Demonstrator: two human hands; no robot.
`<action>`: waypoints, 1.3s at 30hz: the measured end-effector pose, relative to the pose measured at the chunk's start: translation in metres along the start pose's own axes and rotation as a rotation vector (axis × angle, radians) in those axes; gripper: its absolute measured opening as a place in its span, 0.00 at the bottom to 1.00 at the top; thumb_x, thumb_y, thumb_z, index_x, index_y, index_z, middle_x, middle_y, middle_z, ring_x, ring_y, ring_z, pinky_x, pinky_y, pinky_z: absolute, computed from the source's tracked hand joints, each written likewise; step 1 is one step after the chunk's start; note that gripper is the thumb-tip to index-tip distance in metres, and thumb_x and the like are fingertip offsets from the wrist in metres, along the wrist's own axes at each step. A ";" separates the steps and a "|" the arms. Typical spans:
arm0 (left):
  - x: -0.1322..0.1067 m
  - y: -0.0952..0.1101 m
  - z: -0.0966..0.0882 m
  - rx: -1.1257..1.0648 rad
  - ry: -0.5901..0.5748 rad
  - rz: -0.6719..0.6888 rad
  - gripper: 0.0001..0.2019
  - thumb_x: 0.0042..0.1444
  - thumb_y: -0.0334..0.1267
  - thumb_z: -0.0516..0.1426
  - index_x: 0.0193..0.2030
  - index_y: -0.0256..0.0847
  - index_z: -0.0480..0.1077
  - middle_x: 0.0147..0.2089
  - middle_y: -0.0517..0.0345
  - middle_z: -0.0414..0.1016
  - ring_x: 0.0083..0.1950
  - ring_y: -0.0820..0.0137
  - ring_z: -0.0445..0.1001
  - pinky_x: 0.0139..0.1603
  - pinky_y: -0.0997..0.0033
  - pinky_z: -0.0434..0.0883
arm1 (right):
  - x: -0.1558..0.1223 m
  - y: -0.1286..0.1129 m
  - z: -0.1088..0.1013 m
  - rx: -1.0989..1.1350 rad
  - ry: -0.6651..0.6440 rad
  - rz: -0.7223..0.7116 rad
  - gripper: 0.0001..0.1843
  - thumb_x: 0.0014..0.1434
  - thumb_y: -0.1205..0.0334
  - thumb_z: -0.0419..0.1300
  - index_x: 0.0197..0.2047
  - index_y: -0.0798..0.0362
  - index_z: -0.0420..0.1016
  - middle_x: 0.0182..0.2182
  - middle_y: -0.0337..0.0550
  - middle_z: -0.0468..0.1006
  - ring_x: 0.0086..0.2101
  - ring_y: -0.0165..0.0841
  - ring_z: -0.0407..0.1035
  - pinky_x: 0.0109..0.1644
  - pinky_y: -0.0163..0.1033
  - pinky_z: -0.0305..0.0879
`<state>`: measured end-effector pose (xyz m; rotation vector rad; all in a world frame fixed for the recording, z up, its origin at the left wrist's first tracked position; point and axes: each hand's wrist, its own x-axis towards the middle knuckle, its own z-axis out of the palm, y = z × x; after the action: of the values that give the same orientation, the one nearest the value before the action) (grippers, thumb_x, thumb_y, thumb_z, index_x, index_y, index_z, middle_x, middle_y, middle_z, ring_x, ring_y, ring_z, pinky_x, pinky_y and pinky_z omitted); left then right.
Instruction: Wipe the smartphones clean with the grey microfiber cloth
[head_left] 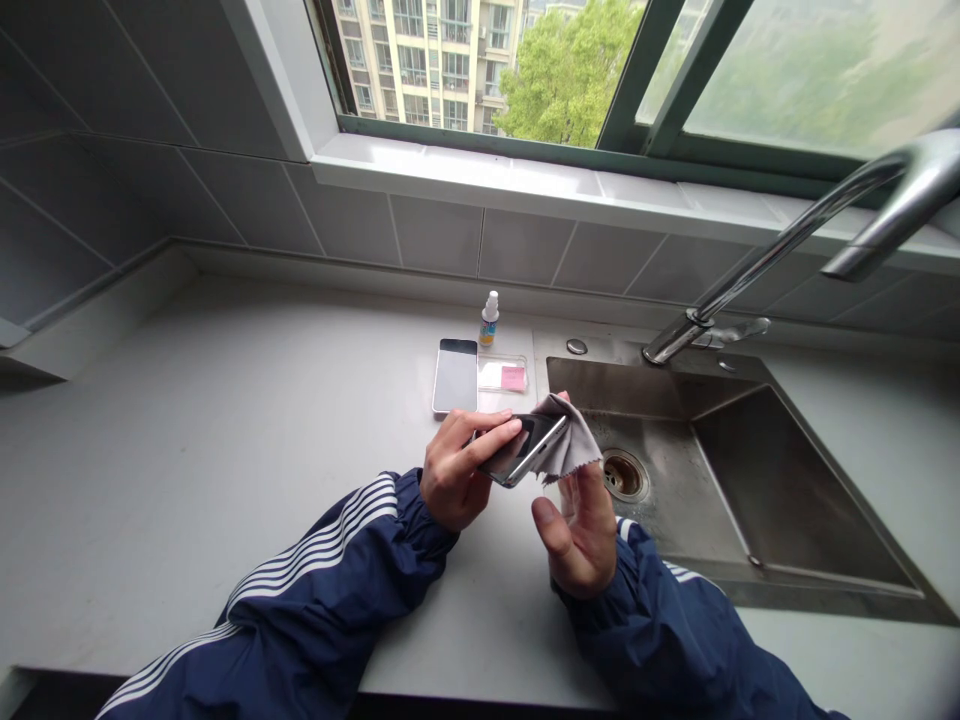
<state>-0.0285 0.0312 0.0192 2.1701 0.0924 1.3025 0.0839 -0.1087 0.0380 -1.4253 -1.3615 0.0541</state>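
Note:
My left hand grips a dark smartphone, tilted with its screen up, above the front part of the grey countertop. My right hand is palm up with a grey cleaning cloth draped over its fingers and pressed against the phone's far end. A second phone lies flat on the counter behind my hands. Beside that phone rests a clear packet with a pink tab, and a small spray bottle stands upright near the wall.
A steel sink with a drain sits to the right, my right hand at its left edge. A long chrome faucet arches over it. Tiled wall and a window sill run along the back.

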 end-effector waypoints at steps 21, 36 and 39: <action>0.001 0.001 0.000 0.054 0.004 0.006 0.24 0.65 0.32 0.53 0.67 0.46 0.66 0.58 0.43 0.74 0.55 0.58 0.74 0.52 0.53 0.74 | 0.008 -0.008 -0.002 -0.092 0.052 -0.154 0.40 0.59 0.72 0.58 0.73 0.46 0.55 0.75 0.48 0.43 0.71 0.57 0.41 0.69 0.70 0.52; 0.000 0.002 0.002 0.045 0.007 -0.031 0.27 0.61 0.25 0.55 0.66 0.47 0.67 0.57 0.46 0.75 0.55 0.60 0.74 0.53 0.56 0.74 | 0.017 -0.009 -0.008 -0.267 0.106 -0.161 0.38 0.58 0.71 0.59 0.70 0.43 0.60 0.75 0.45 0.39 0.72 0.60 0.33 0.69 0.77 0.41; 0.002 0.003 0.002 0.026 0.017 -0.011 0.25 0.62 0.27 0.55 0.66 0.44 0.67 0.55 0.44 0.76 0.55 0.59 0.74 0.52 0.55 0.74 | 0.012 -0.014 -0.006 -0.252 0.024 -0.223 0.40 0.58 0.70 0.60 0.71 0.39 0.57 0.76 0.43 0.36 0.72 0.61 0.34 0.68 0.77 0.43</action>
<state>-0.0265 0.0283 0.0215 2.1772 0.1288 1.3206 0.0832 -0.1074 0.0573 -1.4642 -1.5401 -0.2885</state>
